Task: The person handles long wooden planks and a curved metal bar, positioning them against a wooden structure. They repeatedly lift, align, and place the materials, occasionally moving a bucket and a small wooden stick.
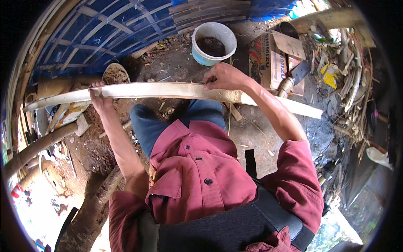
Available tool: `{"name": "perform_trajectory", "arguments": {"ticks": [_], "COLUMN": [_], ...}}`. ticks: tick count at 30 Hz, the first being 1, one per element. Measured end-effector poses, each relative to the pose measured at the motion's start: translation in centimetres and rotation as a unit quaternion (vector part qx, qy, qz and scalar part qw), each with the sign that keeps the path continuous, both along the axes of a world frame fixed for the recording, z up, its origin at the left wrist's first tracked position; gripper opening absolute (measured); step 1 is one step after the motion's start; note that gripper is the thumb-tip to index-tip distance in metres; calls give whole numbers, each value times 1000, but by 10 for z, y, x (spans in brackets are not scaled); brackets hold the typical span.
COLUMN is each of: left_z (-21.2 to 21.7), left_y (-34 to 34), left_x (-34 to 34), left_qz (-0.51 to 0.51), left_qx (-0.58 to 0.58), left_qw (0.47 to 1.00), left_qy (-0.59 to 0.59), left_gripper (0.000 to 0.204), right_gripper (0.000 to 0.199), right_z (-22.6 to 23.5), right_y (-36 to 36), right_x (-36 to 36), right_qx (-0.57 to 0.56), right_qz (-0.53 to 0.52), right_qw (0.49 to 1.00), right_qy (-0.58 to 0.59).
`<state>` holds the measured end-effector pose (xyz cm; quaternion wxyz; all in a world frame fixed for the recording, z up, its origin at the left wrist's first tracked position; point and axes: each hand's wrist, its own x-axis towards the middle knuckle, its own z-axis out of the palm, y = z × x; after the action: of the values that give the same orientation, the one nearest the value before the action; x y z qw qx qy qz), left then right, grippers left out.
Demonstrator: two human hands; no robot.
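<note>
A long, pale split bamboo strip [168,89] lies crosswise before me, above my knees, its inner face turned up and a node showing right of the middle. My left hand [101,95] is closed round its left part, thumb on the near side and fingertips over the far edge. Farther right, my right hand [226,77] has its fingers curled in at the strip's far edge, touching it. Whether those fingers also hold some small thing is hidden. The strip's right end runs on beneath my right forearm.
Beyond the strip stands a white-and-blue bucket [215,29] with dark contents. A wide-bladed knife [299,72] with a wooden handle leans by a cardboard box [275,54]. Sticks [354,71] are piled at right. A small container [116,74] and a log [92,210] are at left.
</note>
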<state>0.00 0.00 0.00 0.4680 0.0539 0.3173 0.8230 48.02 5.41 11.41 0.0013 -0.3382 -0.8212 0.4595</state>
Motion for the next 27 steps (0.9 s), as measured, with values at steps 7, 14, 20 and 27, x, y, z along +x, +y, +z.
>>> {"name": "perform_trajectory", "arguments": {"ticks": [7, 14, 20, 27], "left_z": [-12, 4, 28, -5], "left_y": [-16, -38, -90, -130], "left_x": [-20, 6, 160, 245], "left_qz": [-50, 35, -99, -294], "left_qx": [30, -89, -189, -232], "left_qw": [998, 993, 977, 927], "left_qy": [-29, 68, -31, 27], "left_gripper": [33, 54, 54, 34], "right_gripper": [22, 19, 16, 14], "right_z": [-17, -48, -59, -75], "right_y": [3, -25, -68, -103], "right_x": [-26, -43, -51, -66], "right_qx": [-119, -92, 137, 213], "right_qz": [76, 97, 101, 105], "right_qw": [990, 989, 984, 965], "right_qy": [22, 62, -54, -108]}}
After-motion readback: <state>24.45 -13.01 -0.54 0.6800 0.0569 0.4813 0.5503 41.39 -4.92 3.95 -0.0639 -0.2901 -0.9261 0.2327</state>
